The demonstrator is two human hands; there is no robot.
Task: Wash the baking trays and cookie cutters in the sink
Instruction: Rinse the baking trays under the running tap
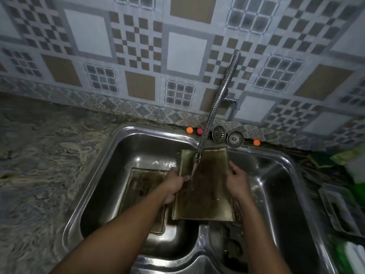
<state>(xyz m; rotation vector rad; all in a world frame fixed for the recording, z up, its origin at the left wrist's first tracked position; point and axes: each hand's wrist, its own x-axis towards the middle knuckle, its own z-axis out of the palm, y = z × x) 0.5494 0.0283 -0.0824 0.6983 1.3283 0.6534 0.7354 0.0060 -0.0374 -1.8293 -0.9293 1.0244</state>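
Gripping one baking tray, left hand and right hand; second tray lies in sink.

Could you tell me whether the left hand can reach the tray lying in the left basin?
Probably yes: the lower tray lies open just beneath the left hand, once it releases the held tray.

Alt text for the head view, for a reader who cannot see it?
The left hand and right hand hold a baking tray under water running from a flexible faucet, above a double steel sink. A second tray lies in the left basin.
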